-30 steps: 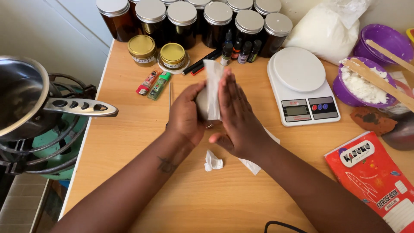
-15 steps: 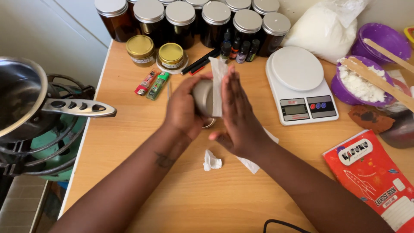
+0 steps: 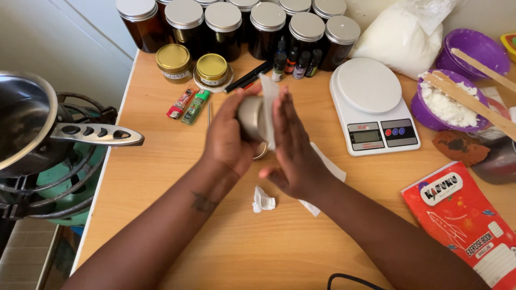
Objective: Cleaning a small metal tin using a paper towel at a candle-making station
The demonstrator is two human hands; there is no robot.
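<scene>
Small metal tin (image 3: 250,117) gripped in left hand (image 3: 228,137); right hand (image 3: 293,150) flat open, pressing white paper (image 3: 269,107) against it, above surface (image 3: 161,177).

The small metal tin (image 3: 250,117) is mostly covered by the left hand (image 3: 228,137) and by the white paper strip (image 3: 268,107) pressed on it by the right hand (image 3: 293,153), so its lid and far side cannot be seen. The dark jars (image 3: 223,27) and the white powder bag (image 3: 400,32) are cut off by the top edge, the saucepan (image 3: 24,126) by the left edge, and the red exercise book (image 3: 467,220) by the right and bottom edges. The small bottles (image 3: 295,62) behind the paper are too small to tell apart, and a black cable (image 3: 349,280) runs out of view at the bottom edge of the worktop (image 3: 161,215).
</scene>
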